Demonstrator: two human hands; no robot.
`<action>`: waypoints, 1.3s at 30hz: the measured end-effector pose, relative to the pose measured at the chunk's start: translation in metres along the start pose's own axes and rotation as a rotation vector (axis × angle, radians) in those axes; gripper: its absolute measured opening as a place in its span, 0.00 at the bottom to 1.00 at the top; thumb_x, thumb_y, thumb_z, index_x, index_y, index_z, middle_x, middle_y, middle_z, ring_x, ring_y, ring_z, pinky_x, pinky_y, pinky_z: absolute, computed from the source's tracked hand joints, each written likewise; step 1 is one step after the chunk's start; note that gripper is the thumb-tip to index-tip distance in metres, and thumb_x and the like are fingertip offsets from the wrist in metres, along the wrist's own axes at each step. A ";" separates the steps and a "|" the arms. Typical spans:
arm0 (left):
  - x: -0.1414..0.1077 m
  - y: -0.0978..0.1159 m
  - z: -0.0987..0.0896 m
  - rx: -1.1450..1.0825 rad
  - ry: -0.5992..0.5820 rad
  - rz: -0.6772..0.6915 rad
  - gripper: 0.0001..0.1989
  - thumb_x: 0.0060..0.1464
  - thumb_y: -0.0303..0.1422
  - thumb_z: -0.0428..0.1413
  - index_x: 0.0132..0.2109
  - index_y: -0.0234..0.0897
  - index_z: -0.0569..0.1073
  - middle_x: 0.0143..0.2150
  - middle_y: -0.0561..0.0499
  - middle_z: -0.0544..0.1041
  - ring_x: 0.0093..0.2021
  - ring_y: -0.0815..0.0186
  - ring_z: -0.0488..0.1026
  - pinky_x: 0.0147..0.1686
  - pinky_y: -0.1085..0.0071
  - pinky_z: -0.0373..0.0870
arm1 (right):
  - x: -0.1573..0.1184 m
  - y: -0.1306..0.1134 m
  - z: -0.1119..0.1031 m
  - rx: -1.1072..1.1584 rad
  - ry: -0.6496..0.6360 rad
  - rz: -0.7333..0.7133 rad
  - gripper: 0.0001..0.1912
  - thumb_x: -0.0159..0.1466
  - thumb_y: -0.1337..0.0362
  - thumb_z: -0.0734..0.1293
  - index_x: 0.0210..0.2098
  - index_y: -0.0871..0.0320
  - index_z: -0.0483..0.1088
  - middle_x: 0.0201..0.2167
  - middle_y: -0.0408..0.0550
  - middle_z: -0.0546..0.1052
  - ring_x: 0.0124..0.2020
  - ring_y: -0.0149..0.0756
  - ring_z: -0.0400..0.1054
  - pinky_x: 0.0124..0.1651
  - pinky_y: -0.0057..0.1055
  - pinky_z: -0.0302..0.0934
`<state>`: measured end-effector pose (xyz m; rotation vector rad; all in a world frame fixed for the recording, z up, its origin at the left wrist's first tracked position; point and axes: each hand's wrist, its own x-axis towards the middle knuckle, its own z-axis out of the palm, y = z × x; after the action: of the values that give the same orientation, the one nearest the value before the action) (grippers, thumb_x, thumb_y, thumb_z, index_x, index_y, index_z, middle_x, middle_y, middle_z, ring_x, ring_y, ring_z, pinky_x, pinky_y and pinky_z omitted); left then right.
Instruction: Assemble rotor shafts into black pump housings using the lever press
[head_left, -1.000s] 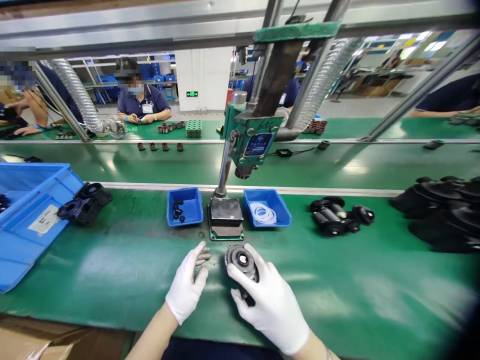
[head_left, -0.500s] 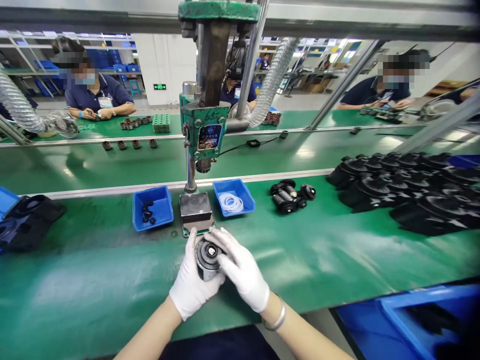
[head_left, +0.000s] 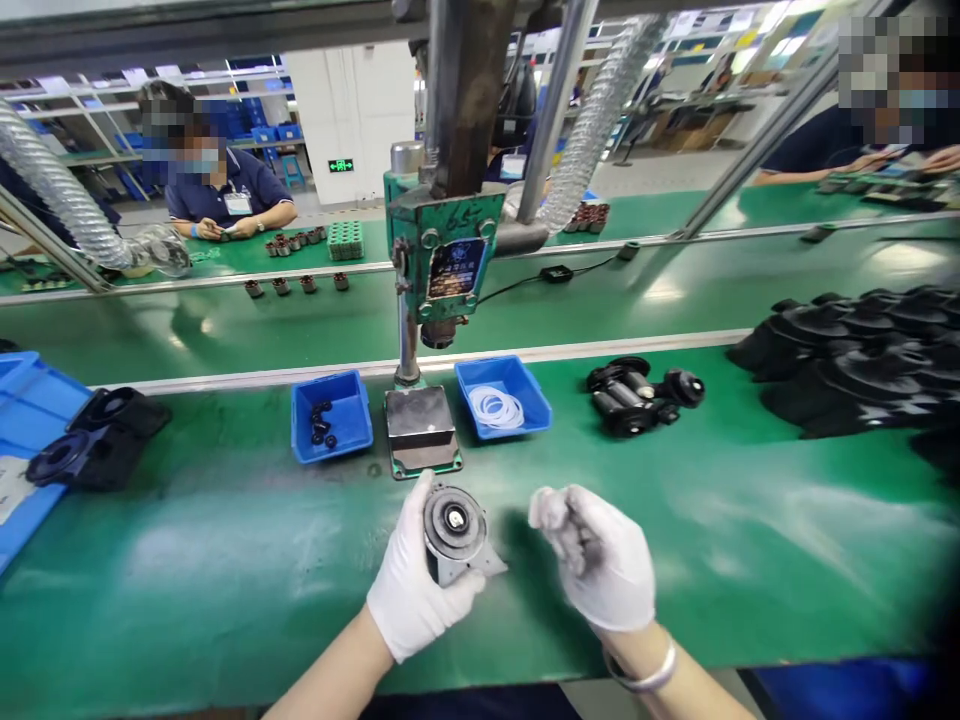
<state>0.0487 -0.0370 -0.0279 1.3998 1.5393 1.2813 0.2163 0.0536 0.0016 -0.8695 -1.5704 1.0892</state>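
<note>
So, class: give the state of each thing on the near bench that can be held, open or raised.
Left hand: gloved, gripping the round part
Round part: held, ringed face showing
Right hand: gloved, fingers curled, apart from the part; contents unclear
Press: head raised above the metal block
Left small bin: open, holding black pieces
Right small bin: open, holding white rings
Large crate: partly out of view

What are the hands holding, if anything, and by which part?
The left hand holds a round-topped dark part by its left side and near edge. The right hand is curled and blurred; whether it holds anything cannot be told.
</note>
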 end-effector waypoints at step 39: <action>-0.005 -0.008 0.016 -0.101 0.151 0.006 0.40 0.57 0.37 0.57 0.69 0.41 0.43 0.70 0.37 0.51 0.68 0.49 0.55 0.66 0.50 0.52 | -0.002 -0.002 0.013 -0.042 -0.253 -0.146 0.24 0.69 0.47 0.57 0.52 0.55 0.73 0.46 0.52 0.78 0.50 0.47 0.71 0.64 0.49 0.55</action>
<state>0.0618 -0.0377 -0.0405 1.2700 1.5463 1.4769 0.2038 0.0477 0.0012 -0.6517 -1.8415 1.0961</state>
